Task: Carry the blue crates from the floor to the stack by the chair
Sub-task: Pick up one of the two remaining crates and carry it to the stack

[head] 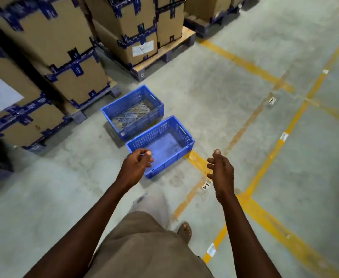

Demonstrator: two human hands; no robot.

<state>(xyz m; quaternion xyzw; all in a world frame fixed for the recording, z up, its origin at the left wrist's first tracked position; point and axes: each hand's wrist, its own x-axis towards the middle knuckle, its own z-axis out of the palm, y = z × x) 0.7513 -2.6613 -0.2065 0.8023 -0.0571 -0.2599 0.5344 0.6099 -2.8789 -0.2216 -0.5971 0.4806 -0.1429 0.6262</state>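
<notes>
Both the left hand point(136, 165) and right hand point(220, 167) are empty, fingers loosely curled, spread apart above the near crate point(160, 145), probably to take its ends; a second crate point(132, 111) lies just beyond.

You are standing on a grey concrete floor point(214, 81) marked with yellow painted lines point(265, 157) that cross at your 3 o'clock, with small white labels stuck along them. Two blue crates sit directly on the floor ahead of you: the nearer crate point(160, 145) at 12 o'clock, its right corner on a yellow line, and the farther crate point(132, 112) just beyond it toward 11 o'clock, with pale mesh pieces lying inside. The two look to be touching or nearly so. From 9 to 12 o'clock, wooden pallets point(164, 55) rest on the floor, loaded with taped cardboard boxes point(68, 77). Your sandalled foot point(184, 230) is planted at 6 o'clock.
</notes>
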